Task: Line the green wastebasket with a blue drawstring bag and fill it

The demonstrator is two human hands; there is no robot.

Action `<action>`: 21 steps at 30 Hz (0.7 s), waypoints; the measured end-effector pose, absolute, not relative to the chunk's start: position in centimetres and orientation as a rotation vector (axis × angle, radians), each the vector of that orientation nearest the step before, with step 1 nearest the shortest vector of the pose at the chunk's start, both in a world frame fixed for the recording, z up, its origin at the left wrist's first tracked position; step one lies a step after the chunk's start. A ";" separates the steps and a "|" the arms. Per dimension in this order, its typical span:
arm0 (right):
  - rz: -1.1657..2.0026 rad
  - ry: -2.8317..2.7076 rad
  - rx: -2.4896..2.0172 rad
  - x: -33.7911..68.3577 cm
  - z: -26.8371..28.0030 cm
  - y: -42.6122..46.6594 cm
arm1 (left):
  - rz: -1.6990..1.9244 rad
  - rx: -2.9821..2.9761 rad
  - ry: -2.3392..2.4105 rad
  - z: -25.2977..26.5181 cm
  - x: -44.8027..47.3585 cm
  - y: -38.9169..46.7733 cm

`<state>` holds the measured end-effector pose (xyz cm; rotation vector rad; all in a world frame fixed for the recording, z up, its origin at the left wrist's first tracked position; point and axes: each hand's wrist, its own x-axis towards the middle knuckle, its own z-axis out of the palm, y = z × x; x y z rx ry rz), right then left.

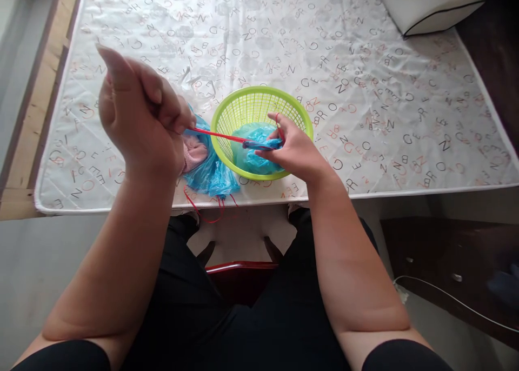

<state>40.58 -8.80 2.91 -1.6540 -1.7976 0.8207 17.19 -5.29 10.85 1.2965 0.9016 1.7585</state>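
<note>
A shiny blue plastic bag (217, 180) and a fuzzy pink cloth (195, 153) touching it lie at 8 o'clock from a round lime-green plastic basket (239, 105). At 9 o'clock, the left hand's (140, 111) fingers pinch a thin red string (217, 135), stretched tight. At 4 o'clock, the right hand's (299, 152) fingers pinch the bit of crinkly blue plastic (263, 144) on its other end, over the basket. Far off, at 2 o'clock, sits a white boxy thing (430, 3)

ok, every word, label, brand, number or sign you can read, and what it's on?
"G", "N", "O", "B", "R", "E", "C": scattered dark and orange print, repeated across the white cover.
Some letters toward its far edge: too small or blurred to read.
Yellow-green basket, blue plastic in it, white item at upper right: no readable text.
No numbers or brand made out.
</note>
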 end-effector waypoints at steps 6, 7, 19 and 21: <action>0.913 -1.469 -1.247 43.0 1.6 -7.6 | 1.473 0.847 0.875 9.9 17.4 -4.2; 0.854 -1.392 -1.226 42.9 1.8 -7.5 | 1.458 0.857 0.872 9.6 17.5 -4.2; 1.248 -1.494 -1.014 34.6 4.0 -10.2 | 1.495 1.358 0.742 6.9 19.4 -5.0; 1.316 -1.489 -1.056 33.6 3.7 -10.5 | 1.454 1.391 0.740 7.1 19.4 -5.4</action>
